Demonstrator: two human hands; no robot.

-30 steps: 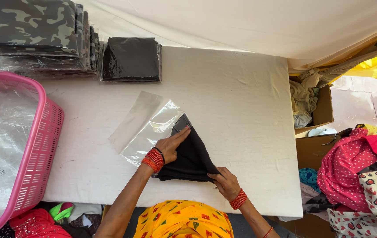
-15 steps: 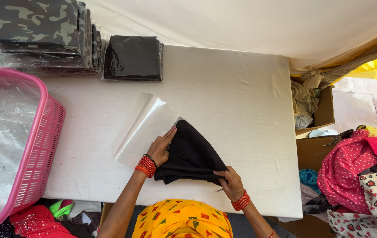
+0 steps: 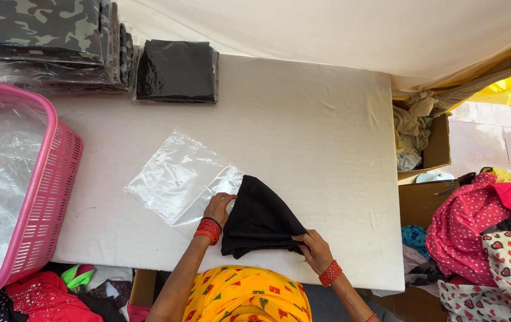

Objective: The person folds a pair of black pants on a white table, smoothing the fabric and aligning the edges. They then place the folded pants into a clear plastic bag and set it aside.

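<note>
Head view, looking straight down on the white table [image 3: 303,137]. I noted the folded black cloth [image 3: 260,217] lying near the table's front edge, its upper tip touching the mouth of the clear plastic bag [image 3: 178,182], which lay flat just to the left of it. My left hand [image 3: 218,207] rested at the bag's opening against the cloth's left edge, fingers bent downward, wrist with red bangles angled up from the lower left; whether the fingers pinched the bag film or the cloth I could not tell. My right hand [image 3: 314,249] was closed on the cloth's lower right corner, thumb over the fabric, forearm coming in from the lower right, red bangles at the wrist. Both forearms converged towards the cloth, elbows out of frame. A pink basket [image 3: 49,197] lined with clear plastic stood at the table's left end, well apart from the bag. At the far edge sat a stack of packed black cloths [image 3: 176,70], beside a taller stack of packed camouflage cloths [image 3: 40,30]. A cardboard box [image 3: 440,146] with rags stood off the table's right side
</note>
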